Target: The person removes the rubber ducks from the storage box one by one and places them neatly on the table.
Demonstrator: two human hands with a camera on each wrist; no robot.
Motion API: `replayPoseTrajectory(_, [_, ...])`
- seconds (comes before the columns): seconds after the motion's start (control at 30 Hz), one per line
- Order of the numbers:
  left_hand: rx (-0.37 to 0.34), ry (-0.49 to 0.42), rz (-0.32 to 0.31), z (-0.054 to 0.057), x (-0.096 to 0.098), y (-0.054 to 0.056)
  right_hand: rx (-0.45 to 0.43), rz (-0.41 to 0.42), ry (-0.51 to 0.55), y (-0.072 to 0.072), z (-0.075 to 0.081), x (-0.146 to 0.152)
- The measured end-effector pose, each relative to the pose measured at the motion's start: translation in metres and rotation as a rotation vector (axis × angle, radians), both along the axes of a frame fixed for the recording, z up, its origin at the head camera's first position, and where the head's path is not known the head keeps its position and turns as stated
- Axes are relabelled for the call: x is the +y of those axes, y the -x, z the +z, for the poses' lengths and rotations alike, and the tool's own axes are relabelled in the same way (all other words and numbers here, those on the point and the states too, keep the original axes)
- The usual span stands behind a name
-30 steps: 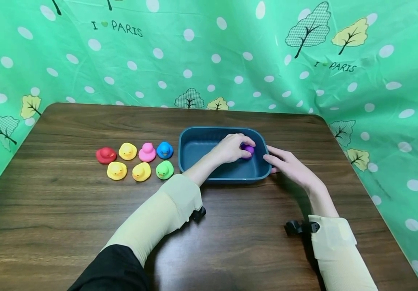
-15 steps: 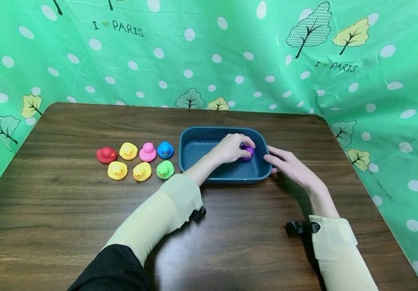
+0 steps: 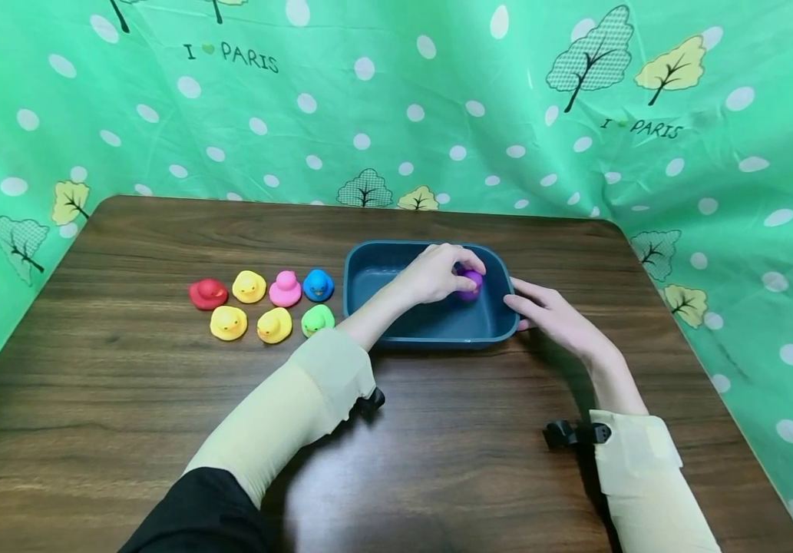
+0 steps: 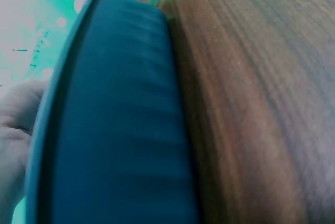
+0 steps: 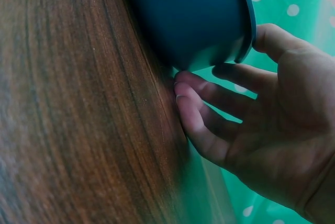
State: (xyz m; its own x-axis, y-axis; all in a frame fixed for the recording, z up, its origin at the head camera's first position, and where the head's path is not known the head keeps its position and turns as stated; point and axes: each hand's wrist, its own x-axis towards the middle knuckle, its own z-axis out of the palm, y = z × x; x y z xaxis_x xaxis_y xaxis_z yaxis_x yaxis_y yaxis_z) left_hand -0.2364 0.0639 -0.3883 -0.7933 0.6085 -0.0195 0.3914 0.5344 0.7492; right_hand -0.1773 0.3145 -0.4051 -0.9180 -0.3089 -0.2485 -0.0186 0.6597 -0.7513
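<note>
In the head view my left hand [image 3: 431,273] reaches over the near rim of a blue rectangular bin [image 3: 410,334]. Thumb and fingers pinch a small purple rubber duck [image 3: 468,286] inside its right part, partly covered by the fingers. At the bin's right end, my right hand [image 3: 551,315] touches the wall with loosely bent fingers. The right wrist view has its thumb at the rim and the other fingers [image 5: 201,85] low by the wall. The bin's side [image 4: 120,109] fills much of the left wrist view and hides the duck there.
Left of the bin, small rubber ducks stand in two rows: a red one [image 3: 208,294], several yellow ones [image 3: 249,286], a pink one [image 3: 285,289], a blue one [image 3: 318,285] and a green one [image 3: 316,319]. A green dotted curtain [image 3: 382,92] hangs behind the wooden table [image 3: 451,461].
My left hand has risen slightly with the purple rubber duck in its fingers. The right hand keeps its place at the bin's end. The whole head view has shifted a little.
</note>
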Motion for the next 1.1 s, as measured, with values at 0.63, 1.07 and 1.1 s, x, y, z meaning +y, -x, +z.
replayPoseTrajectory(0.63, [0.012, -0.07, 0.052, 0.046, -0.056, -0.004, -0.017, -0.001, 0.005, -0.002, 0.002, -0.003])
replayPoseTrajectory(1.07, [0.01, -0.093, 0.122, 0.067, -0.105, 0.0, -0.027, -0.002, -0.001, -0.002, 0.001, -0.002])
replayPoseTrajectory(1.1, [0.005, -0.097, 0.129, 0.069, -0.11, 0.001, -0.027, -0.003, -0.001, -0.001, 0.001, -0.002])
